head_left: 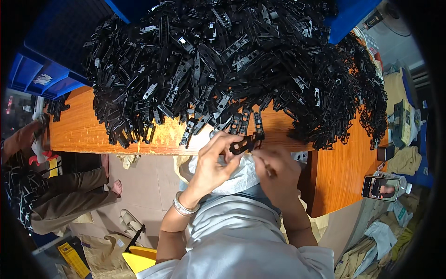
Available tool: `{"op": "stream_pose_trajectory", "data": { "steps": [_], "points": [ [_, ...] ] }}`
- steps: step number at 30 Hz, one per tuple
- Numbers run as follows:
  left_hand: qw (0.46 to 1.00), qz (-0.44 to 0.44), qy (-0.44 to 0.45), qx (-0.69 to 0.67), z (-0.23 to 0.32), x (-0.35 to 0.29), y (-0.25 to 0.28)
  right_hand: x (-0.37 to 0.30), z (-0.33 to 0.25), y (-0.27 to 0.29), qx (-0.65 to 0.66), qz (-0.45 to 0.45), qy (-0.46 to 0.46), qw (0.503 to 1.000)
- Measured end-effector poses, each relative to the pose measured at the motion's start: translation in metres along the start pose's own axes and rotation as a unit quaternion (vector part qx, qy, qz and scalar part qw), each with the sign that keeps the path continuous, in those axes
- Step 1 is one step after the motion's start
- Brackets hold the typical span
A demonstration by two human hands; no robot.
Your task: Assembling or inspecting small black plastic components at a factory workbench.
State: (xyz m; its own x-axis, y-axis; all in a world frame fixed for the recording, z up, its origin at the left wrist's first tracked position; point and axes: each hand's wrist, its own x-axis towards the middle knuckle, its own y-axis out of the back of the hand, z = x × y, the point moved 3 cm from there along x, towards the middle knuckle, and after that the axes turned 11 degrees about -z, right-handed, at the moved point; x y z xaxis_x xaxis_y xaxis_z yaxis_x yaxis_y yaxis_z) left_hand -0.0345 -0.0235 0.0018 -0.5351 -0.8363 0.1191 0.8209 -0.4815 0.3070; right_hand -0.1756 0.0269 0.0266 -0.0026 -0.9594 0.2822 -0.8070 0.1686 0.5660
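Observation:
Just off the table's near edge, my left hand (214,162) pinches a black plastic part (241,146), a slim frame with openings in it. Close by on its right is my right hand (278,176), smeared by motion. Its fingers look curled, and whether they hold anything cannot be made out. Beyond both hands a large heap of similar black plastic parts (195,69) covers much of the wooden table (162,135). A few loose parts (241,122) lie at the heap's near side, right in front of my fingers.
Blue crates (51,69) stand at the far left. A phone (382,188) leans by the table's right end, beside paper bags and cloth (371,237). At the left another person's leg and bare foot (116,187) show. A yellow stool (139,259) stands low at the left.

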Motion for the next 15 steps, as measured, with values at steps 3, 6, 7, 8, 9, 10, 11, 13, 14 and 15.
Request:
{"op": "stream_pose_trajectory", "data": {
  "steps": [3, 6, 7, 8, 9, 10, 11, 13, 14, 15],
  "points": [
    [0.999, -0.007, -0.033, 0.031, 0.005, 0.000, -0.002, 0.000, -0.006, -0.007, 0.019, -0.013, -0.011, 1.000],
    [0.997, -0.008, -0.063, 0.045, 0.006, -0.001, -0.004, 0.000, -0.005, -0.011, 0.052, -0.008, -0.037, 0.998],
    [0.997, -0.011, -0.063, 0.042, 0.005, -0.001, -0.004, 0.002, -0.006, -0.011, 0.064, -0.013, -0.040, 0.997],
    [0.997, -0.014, -0.063, 0.039, 0.003, -0.001, -0.004, 0.004, -0.006, -0.011, 0.077, -0.019, -0.043, 0.996],
    [0.997, -0.013, -0.063, 0.038, 0.000, -0.001, -0.004, 0.005, -0.007, -0.010, 0.076, -0.019, -0.043, 0.996],
    [0.998, -0.012, -0.068, 0.009, -0.004, -0.001, -0.003, 0.008, -0.008, -0.009, 0.097, -0.039, -0.054, 0.993],
    [0.997, -0.010, -0.072, -0.019, -0.008, -0.002, -0.003, 0.009, -0.009, -0.008, 0.118, -0.059, -0.064, 0.989],
    [0.992, -0.010, -0.026, -0.126, -0.018, -0.005, -0.007, 0.011, -0.009, -0.005, 0.118, -0.061, -0.057, 0.990],
    [0.973, -0.011, 0.020, -0.231, -0.023, -0.007, -0.009, 0.012, -0.009, -0.004, 0.118, -0.061, -0.051, 0.990],
    [0.959, -0.006, 0.045, -0.281, -0.025, -0.007, -0.010, 0.012, -0.007, -0.003, 0.118, -0.063, -0.050, 0.990]
  ]
}}
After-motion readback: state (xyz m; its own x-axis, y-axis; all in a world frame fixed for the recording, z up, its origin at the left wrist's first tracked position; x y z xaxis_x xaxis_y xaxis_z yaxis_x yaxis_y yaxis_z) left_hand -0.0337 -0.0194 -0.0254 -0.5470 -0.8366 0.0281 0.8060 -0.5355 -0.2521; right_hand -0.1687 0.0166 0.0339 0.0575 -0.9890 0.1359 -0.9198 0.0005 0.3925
